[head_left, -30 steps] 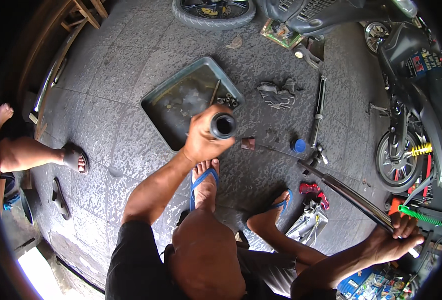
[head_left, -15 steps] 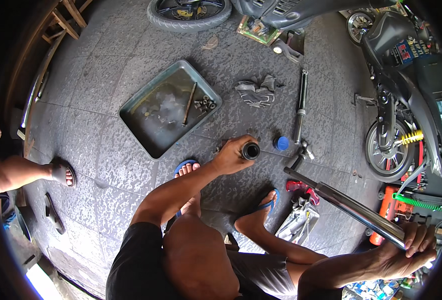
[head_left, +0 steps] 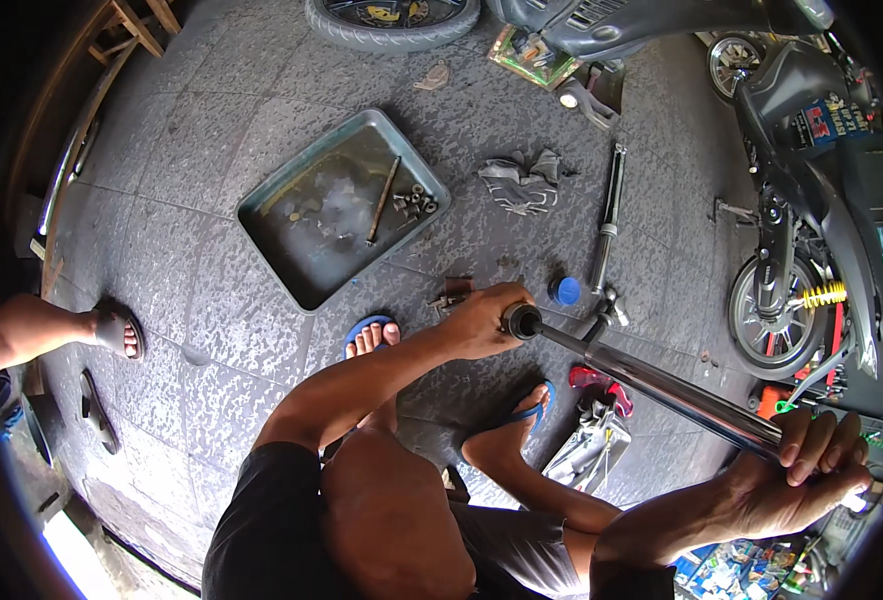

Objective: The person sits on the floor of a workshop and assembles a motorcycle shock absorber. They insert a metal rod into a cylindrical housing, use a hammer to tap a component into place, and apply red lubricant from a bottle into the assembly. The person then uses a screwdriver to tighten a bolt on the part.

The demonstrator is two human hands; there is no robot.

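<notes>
My left hand is closed round a dark tube, whose round mouth faces up. The narrow end of a long chrome tube meets that mouth; whether it is inside I cannot tell. My right hand grips the chrome tube's far end at lower right. On the floor beyond lie a blue cap, a second long tube and a crumpled grey glove. A red tool lies under the chrome tube. A plastic tray holds murky liquid, a thin rod and small metal parts.
A dark motorcycle stands along the right, near scattered tools. A loose wheel and a green-edged tray lie at the top. Another person's leg reaches in at left, beside a loose sandal and a wooden frame.
My left hand has moved right with the dark tube, bringing its mouth against the narrow end of the chrome tube. My right hand has shifted slightly and still grips the chrome tube.
</notes>
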